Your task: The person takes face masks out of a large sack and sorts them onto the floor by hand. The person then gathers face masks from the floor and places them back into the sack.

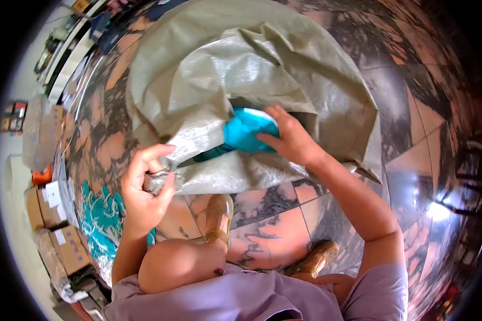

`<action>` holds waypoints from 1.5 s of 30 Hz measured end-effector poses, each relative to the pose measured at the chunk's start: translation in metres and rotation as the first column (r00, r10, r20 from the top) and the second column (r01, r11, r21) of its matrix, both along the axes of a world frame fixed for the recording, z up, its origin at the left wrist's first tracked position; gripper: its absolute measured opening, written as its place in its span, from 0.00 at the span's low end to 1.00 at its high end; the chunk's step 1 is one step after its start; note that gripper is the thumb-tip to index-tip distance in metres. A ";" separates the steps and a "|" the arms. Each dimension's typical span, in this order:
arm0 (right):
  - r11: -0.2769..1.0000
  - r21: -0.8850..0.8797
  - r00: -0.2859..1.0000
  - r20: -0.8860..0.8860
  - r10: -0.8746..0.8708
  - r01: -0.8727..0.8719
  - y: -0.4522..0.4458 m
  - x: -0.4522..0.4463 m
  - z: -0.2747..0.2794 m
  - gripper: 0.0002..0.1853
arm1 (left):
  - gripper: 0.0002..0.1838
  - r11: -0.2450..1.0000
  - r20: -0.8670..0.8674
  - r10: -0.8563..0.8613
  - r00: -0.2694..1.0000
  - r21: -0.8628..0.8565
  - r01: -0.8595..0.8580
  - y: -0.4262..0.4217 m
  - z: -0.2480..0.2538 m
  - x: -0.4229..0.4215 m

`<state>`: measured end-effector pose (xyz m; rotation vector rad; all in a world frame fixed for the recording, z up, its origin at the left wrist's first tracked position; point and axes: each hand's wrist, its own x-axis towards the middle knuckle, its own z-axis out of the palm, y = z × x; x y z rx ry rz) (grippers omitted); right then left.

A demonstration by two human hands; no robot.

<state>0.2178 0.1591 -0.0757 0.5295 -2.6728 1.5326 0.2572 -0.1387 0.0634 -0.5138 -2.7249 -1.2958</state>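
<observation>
A large grey-beige woven plastic sack (326,69) lies crumpled on the floor in front of me, its mouth facing my body. My left hand (147,187) is closed around the bunched edge at the left corner of the mouth. At the opening, my right hand (290,136) grips a bright teal fabric piece (247,130) with a white edge, thumb in front and fingers behind. The teal piece is partly inside the sack, and its exact kind is hidden by folds. Darker teal material shows in the shadow just below it.
To the left on the floor is a pile of teal pieces with white strings (102,219). Cardboard boxes (69,250) and an orange box (42,176) stand along the left wall, below a shelf with assorted items. My sandalled feet (218,216) rest on the marble-patterned floor (262,230).
</observation>
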 end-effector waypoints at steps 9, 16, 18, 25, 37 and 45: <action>0.549 0.790 0.960 -0.191 -0.206 0.275 0.096 0.018 -0.129 0.37 | 0.17 0.938 -0.076 -0.169 0.983 0.293 0.184 0.004 -0.027 -0.013; 0.790 0.487 0.891 -0.425 -0.158 0.372 0.164 0.020 -0.065 0.25 | 0.40 0.990 0.191 0.134 0.972 -0.060 -0.124 -0.013 -0.047 -0.002; 0.820 0.341 0.841 -0.463 -0.278 0.459 0.174 0.014 -0.039 0.24 | 0.40 0.974 0.247 0.164 0.955 -0.195 -0.117 -0.020 -0.046 0.001; 0.462 0.674 0.798 -0.585 -0.142 0.576 0.262 0.032 -0.054 0.37 | 0.17 0.917 0.382 -0.079 0.921 -0.334 0.217 -0.015 -0.084 0.003; 0.620 0.210 0.471 0.482 -0.739 0.756 0.249 0.085 -0.164 0.38 | 0.18 0.990 0.198 0.040 0.979 -0.143 -0.012 0.004 -0.122 -0.013; 0.633 0.288 0.519 0.384 -0.764 0.719 0.175 0.118 -0.174 0.22 | 0.17 0.532 0.560 0.678 0.476 0.073 -0.844 -0.056 -0.162 0.029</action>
